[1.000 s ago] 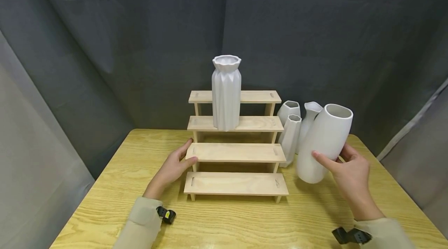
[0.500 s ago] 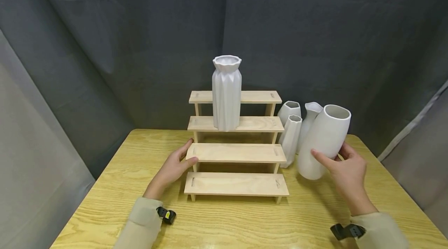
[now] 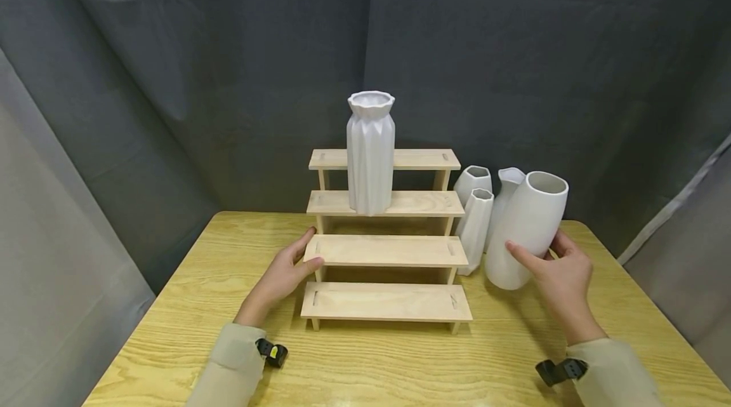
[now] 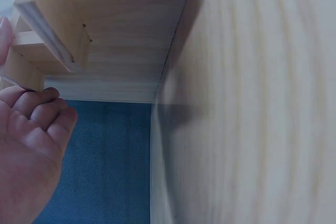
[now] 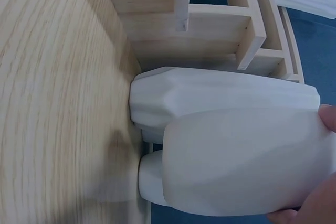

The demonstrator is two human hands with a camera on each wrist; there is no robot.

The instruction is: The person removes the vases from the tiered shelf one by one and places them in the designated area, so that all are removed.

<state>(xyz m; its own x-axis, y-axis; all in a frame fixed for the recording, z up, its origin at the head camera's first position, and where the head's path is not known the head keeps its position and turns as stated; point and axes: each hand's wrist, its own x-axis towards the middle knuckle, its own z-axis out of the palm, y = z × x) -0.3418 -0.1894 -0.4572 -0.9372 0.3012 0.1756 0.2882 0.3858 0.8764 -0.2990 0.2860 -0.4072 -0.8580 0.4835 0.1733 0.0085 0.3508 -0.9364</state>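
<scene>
In the head view, a wooden stepped shelf (image 3: 385,249) stands mid-table. My left hand (image 3: 283,275) grips its left side, thumb on the second tier from the bottom; the left wrist view shows curled fingers (image 4: 43,109) at a side panel. A smooth white vase (image 3: 524,229) leans to the right in my right hand (image 3: 562,283), thumb across its front. In the right wrist view, this vase's base (image 5: 181,166) hangs off the tabletop, in front of a faceted white vase (image 5: 220,90). A pleated white vase (image 3: 371,150) stands upright on the third tier.
Right of the shelf, a slim faceted vase (image 3: 475,232), a pentagon-mouthed vase (image 3: 474,178) and a flared-neck vase (image 3: 505,191) cluster closely, partly hidden. Dark curtains (image 3: 228,77) hang behind the wooden table (image 3: 342,369).
My right hand has shifted slightly left and away from me with the smooth vase, closer to the other vases. My left hand stays on the shelf.
</scene>
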